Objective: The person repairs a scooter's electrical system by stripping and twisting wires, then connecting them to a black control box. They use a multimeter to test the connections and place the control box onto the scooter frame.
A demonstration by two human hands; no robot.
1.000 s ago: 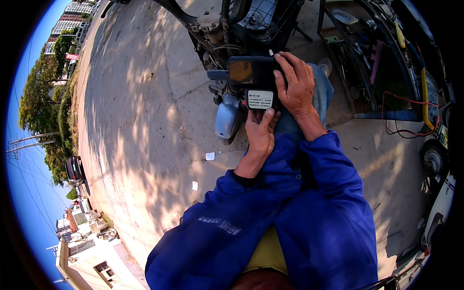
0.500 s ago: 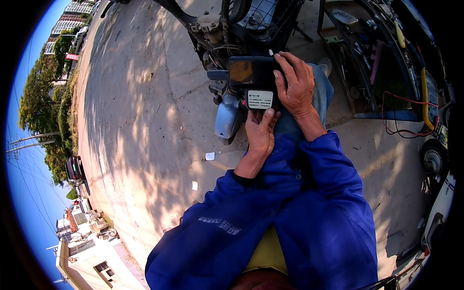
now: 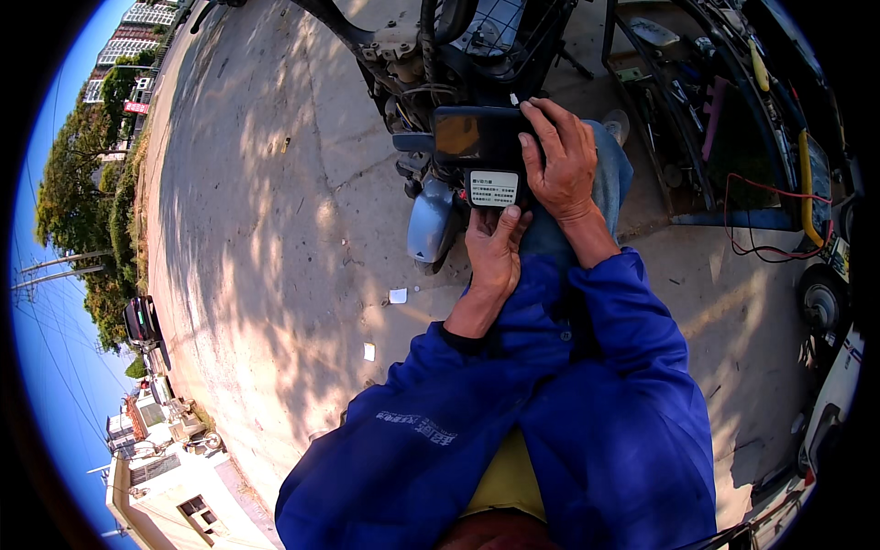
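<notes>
My left hand (image 3: 495,249) grips the lower end of a small black box (image 3: 493,207) with a white printed label on its face, thumb in front and fingers behind. Directly above that box is a wide, glossy black case (image 3: 481,137) with a brownish reflection. My right hand (image 3: 564,160) is closed over the case's right end, its fingers at the upper corner and its thumb lower down. A small white tip (image 3: 514,98) sticks out beside the right fingertips; what it belongs to is hidden. Both pieces are in front of the two-wheeler's handlebar stem (image 3: 399,55).
A blue-grey fender (image 3: 431,225) is left of my left hand, and a wire basket (image 3: 495,27) is above the case. At the right stands an open tool tray (image 3: 660,119), with red and black leads (image 3: 756,252) near it. Paper scraps (image 3: 397,296) lie on the concrete.
</notes>
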